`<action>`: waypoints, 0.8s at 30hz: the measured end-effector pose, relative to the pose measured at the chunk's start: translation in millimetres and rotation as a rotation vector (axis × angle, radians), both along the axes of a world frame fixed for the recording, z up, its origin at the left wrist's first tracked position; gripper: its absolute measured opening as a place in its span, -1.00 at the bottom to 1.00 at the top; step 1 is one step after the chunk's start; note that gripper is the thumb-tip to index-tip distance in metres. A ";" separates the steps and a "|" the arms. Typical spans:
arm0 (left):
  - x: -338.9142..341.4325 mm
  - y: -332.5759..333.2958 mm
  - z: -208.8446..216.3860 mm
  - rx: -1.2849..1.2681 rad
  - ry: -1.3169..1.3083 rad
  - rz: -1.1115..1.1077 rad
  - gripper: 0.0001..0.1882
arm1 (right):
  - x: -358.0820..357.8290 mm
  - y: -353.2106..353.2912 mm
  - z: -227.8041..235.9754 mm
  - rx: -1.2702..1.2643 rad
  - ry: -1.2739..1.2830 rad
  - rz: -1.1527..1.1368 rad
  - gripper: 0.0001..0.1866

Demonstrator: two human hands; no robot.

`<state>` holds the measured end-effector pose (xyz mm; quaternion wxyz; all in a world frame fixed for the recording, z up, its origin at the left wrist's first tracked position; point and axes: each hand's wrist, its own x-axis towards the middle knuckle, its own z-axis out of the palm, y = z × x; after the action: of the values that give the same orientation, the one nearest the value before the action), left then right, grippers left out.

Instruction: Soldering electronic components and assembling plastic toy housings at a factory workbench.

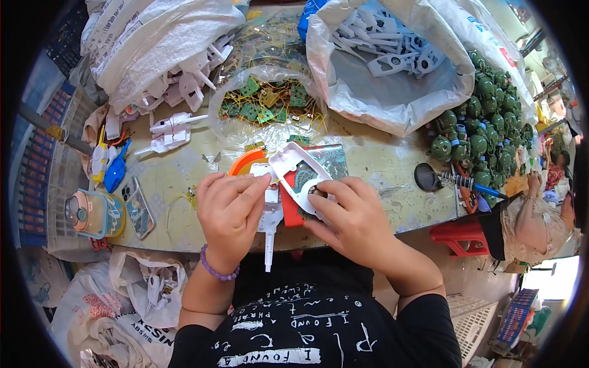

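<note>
My left hand (230, 205) pinches its fingertips together at the top of a white plastic housing half (270, 214) with a long narrow stem pointing down towards me. Fine yellowish wire shows by those fingertips; any smaller part between them is hidden. In my right hand (353, 216) is a white plastic shell (297, 161), open-framed with a round ring at its lower end, tilted beside the housing half. Its thumb and fingers close around the ring. Beneath both pieces lie a red flat object (291, 208) and a dark teal patterned pad (334, 158); an orange curved item (245, 161) sits behind.
Behind are a clear bag of green circuit boards (264, 104), a sack of white shells (392, 116) and, at left, white housings (169, 134). Green round parts (485, 116) pile at right. A phone (137, 207) and bottle (101, 213) stand left. Another person (534, 224) sits far right.
</note>
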<state>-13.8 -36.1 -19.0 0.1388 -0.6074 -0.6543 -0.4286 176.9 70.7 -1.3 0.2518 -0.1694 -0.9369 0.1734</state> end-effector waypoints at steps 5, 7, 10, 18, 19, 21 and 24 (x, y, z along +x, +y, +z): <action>-8.0 1.4 -2.3 0.051 -0.074 0.092 -0.81 | 15.4 28.4 -2.2 0.224 -0.079 0.039 -0.81; -13.4 -1.6 -3.3 0.022 -0.142 0.097 -0.82 | 15.1 44.3 -5.3 0.303 -0.075 0.059 -0.89; -8.4 -1.5 -4.2 -0.009 -0.175 0.099 -0.82 | 9.5 50.5 -8.6 0.192 -0.074 0.124 -0.87; 6.3 5.4 -2.5 -0.059 -0.096 0.004 -0.86 | -1.5 42.6 -2.5 0.117 0.047 0.054 -0.77; 7.1 6.3 -1.9 -0.062 -0.102 -0.005 -0.86 | 0.2 35.5 -1.7 0.115 0.050 0.057 -0.77; 9.2 6.8 -1.0 -0.067 -0.108 -0.010 -0.86 | 3.1 22.8 -2.6 -0.025 -0.013 0.188 -0.68; 14.0 10.1 2.9 -0.067 -0.164 -0.048 -0.87 | 4.1 22.9 -10.7 -0.022 -0.050 0.164 -0.64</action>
<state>0.3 -25.9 -16.1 0.0539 -0.5900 -0.6627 -0.4580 181.0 93.6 -12.0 0.2115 -0.0992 -0.9516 0.1995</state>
